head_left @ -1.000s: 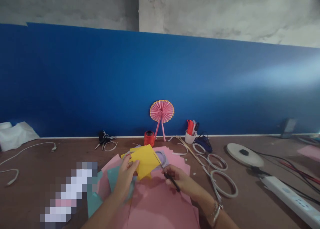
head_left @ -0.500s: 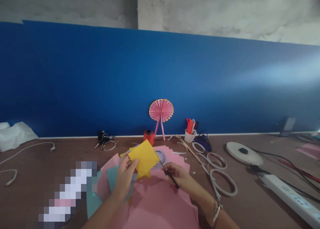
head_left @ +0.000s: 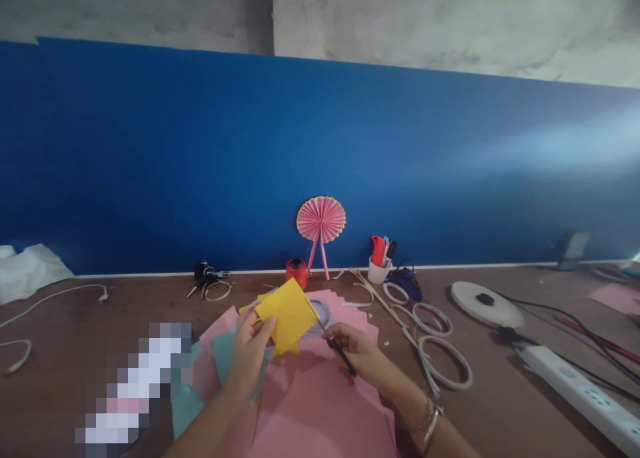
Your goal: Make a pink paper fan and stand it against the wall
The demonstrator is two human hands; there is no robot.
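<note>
Left hand (head_left: 251, 343) partly behind yellow paper (head_left: 287, 317), power strip (head_left: 575, 380) cut off

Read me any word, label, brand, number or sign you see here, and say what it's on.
Nothing is legible in this view.
Square yellow paper: no writing visible.
Long white plastic power strip: any markings too small to read.
Round orange-red container: any label too blurred to read.
Pixelated strip at lower left: obscured, unreadable.

Brown table (head_left: 150, 301) (quite cluttered) under pink paper (head_left: 320, 405)
</note>
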